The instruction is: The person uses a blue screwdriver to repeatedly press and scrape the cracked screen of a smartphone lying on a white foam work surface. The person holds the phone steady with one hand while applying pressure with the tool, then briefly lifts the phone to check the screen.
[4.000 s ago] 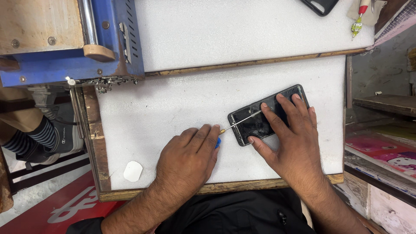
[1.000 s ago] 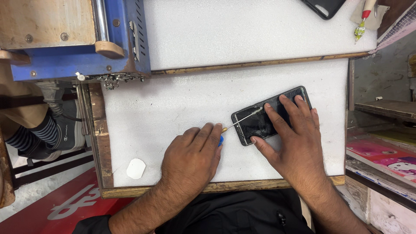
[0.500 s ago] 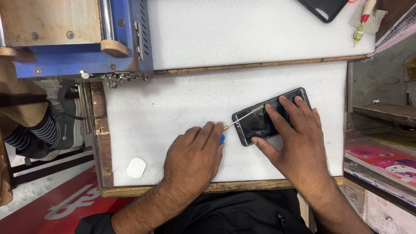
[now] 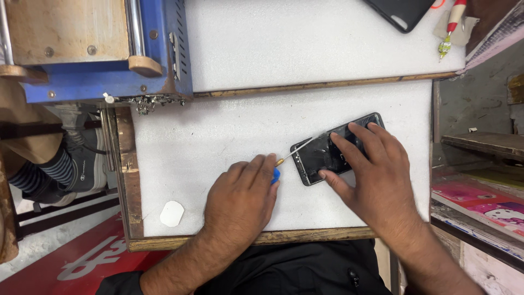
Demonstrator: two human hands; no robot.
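Left hand: the left hand (image 4: 240, 199) is curled shut around a thin metal pick with a blue handle (image 4: 288, 155), its shaft slanting far and right onto the phone.
Right hand: the right hand (image 4: 376, 177) lies flat and spread, fingers pressing down on the phone, gripping nothing.
Phone: the black flat phone with a cracked glass face (image 4: 327, 153) lies tilted on the white foam work board (image 4: 218, 142), right of centre, partly hidden under the right fingers.
Near left: a small white rounded pad (image 4: 172, 213) rests on the board's near left corner.
Far left: a blue metal machine with a wooden top (image 4: 98, 49).
Far right: a dark flat case (image 4: 401, 11) and a red and white pen (image 4: 452, 27), well apart from the hands.
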